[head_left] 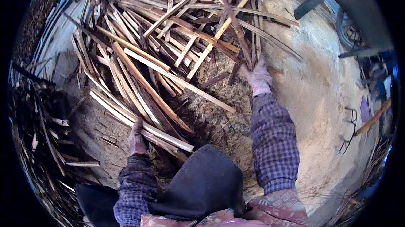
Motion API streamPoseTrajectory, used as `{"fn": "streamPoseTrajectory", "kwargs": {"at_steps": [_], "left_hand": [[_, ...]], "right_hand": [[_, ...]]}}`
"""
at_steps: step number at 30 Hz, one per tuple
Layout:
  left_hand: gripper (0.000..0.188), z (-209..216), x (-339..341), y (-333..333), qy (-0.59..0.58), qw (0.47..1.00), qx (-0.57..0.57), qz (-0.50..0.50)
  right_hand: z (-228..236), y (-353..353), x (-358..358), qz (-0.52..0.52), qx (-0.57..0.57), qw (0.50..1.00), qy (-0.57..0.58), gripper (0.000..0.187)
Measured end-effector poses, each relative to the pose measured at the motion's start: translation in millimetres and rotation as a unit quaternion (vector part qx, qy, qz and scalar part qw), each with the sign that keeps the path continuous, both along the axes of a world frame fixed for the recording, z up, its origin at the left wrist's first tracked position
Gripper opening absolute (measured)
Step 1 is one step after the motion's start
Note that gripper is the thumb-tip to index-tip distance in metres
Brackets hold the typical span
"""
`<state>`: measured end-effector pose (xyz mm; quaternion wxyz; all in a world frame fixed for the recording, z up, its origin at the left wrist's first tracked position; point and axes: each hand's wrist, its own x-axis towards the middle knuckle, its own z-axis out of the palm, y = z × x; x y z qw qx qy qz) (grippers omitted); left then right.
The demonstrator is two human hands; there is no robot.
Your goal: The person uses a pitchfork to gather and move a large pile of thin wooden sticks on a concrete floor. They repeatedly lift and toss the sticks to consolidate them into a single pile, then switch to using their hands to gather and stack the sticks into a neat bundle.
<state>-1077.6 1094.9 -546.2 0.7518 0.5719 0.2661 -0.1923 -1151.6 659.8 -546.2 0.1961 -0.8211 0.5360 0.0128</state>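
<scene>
The person's left hand (137,139) is curled around pale strips (168,137) at the near left edge of a large heap of wood (181,22) on the floor (320,113), while the right hand (258,77) is closed on the near ends of long brown sticks (237,26) at the heap's right side.

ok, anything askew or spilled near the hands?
Yes: the upper sticks cross at many angles, while the pale sticks at the left hand run roughly side by side. Loose scraps also litter the ground left of the right hand.
</scene>
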Motion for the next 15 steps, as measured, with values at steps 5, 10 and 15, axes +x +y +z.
{"fn": "streamPoseTrajectory", "kwargs": {"at_steps": [5, 10, 15], "left_hand": [[0.053, -7, 0, 0, -0.003, 0.999, -0.040, -0.033], [0.057, -12, 4, 3, -0.006, 0.997, -0.061, -0.040], [0.056, -21, 4, 14, 0.004, 0.998, -0.057, -0.033]], "right_hand": [[8, 5, -10, 0.009, 0.040, 0.999, -0.001, 0.104], [21, 3, -17, 0.019, -0.005, 1.000, 0.000, 0.093], [-8, 45, -94, -0.001, 0.006, 1.000, 0.000, 0.078]]}}
